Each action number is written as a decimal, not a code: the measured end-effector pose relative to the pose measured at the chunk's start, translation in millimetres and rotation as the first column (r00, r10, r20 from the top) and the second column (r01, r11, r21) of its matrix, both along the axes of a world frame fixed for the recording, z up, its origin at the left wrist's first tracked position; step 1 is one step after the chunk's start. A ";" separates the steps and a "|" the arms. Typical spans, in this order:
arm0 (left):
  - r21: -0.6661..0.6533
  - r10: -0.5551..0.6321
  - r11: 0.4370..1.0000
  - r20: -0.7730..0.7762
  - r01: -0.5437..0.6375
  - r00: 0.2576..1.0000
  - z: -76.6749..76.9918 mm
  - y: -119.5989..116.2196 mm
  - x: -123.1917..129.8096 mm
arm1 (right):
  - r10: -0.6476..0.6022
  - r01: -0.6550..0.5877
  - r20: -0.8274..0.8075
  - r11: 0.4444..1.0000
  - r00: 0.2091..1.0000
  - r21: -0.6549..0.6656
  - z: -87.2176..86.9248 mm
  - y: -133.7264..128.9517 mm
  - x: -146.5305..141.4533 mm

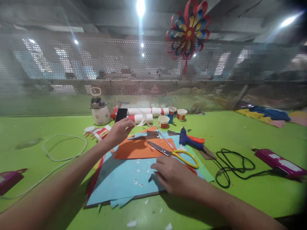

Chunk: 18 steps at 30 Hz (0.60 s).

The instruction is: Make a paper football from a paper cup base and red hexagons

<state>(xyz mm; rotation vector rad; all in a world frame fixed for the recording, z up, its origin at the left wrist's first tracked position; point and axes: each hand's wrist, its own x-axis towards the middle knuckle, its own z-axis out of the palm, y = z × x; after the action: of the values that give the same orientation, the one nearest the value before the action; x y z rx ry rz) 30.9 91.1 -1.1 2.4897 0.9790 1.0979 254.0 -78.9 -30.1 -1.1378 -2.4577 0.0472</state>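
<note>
My left hand [121, 131] reaches over the far left part of the paper pile, its fingers pressed together beside a curled white strip [143, 118]; what its fingertips hold, if anything, is too small to make out. Low over the light blue paper [120, 182] is my right hand [171, 174], fingers bent and slightly apart, nothing between them. Just beyond it lie scissors with yellow handles [185, 156], their blades across the orange paper [134, 148]. Small white scraps are scattered on the blue sheet. A blue glue gun [189, 140] rests right of the pile.
Paper cups [163, 121] and white rolls [148, 111] stand or lie at the back, beside a black phone [121, 114] and a bottle [100, 111]. At right are a black cable [236, 169] and purple power strip [279, 163]. A white cable [64, 161] loops at left.
</note>
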 end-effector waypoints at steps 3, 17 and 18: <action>-0.165 -0.040 0.984 0.149 0.065 0.988 12.4 -31.6 0.2 | -0.030 0.043 -0.194 0.997 0.980 0.061 9.0 7.3 5.5; -0.600 -0.069 0.381 0.740 0.703 0.669 23.6 -92.8 10.8 | -0.085 0.225 -0.630 0.963 0.772 0.145 34.2 9.7 21.4; -0.606 -0.068 0.361 0.741 0.709 0.668 22.6 -94.3 10.3 | -0.077 0.208 -0.629 0.968 0.773 0.138 35.0 9.2 21.7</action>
<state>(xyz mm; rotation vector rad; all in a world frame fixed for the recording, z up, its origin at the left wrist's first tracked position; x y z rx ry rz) 41.1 -3.2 21.5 1.2200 0.4150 0.7861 275.6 -69.7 5.0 -1.0112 -1.7391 0.1071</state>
